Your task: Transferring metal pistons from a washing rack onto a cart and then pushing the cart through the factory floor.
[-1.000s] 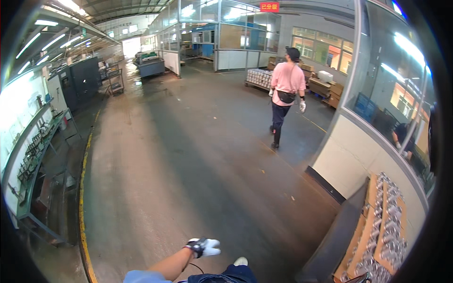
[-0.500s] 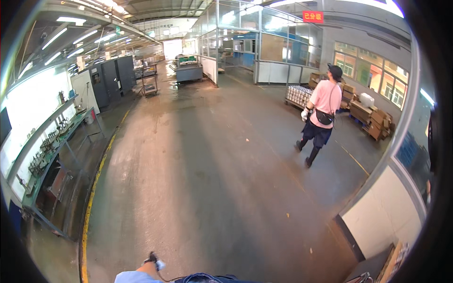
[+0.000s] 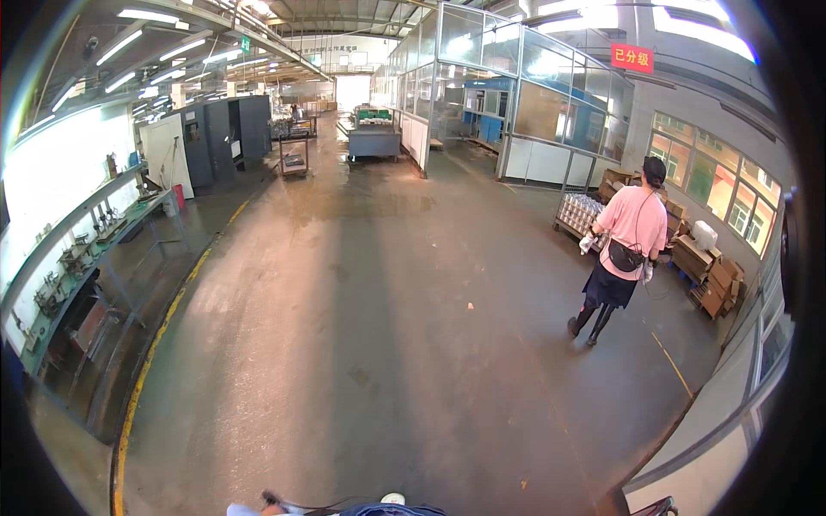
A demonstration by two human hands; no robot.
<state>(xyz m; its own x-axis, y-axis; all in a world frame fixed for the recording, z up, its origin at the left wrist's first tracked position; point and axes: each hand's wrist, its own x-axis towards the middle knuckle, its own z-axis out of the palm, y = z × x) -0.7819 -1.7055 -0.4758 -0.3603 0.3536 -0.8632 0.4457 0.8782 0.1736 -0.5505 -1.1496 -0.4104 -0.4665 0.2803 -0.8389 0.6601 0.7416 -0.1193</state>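
Observation:
At the lower edge my left hand (image 3: 274, 500) shows only in small part, dark at its tip, beside a bit of light blue sleeve (image 3: 243, 510). Its fingers cannot be made out, nor whether they hold anything. A thin dark cable (image 3: 331, 506) runs from near that hand across my front. Dark blue clothing (image 3: 383, 509) and the pale tip of a shoe (image 3: 393, 498) appear at the bottom middle. My right hand is out of view. A dark object (image 3: 661, 507), cut off by the lower right edge, is too little shown to name.
A person in a pink shirt (image 3: 635, 215) walks ahead on the right, near a cart of metallic parts (image 3: 578, 211) and cardboard boxes (image 3: 721, 288). Workbenches (image 3: 103, 249) line the left behind a yellow floor line (image 3: 163, 322). A grey cart (image 3: 374, 144) stands far ahead beside glass partitions (image 3: 482, 43).
I have moved forward along the floor and the view has turned a little left. The other person has stepped on. My left hand has sunk mostly below the lower edge.

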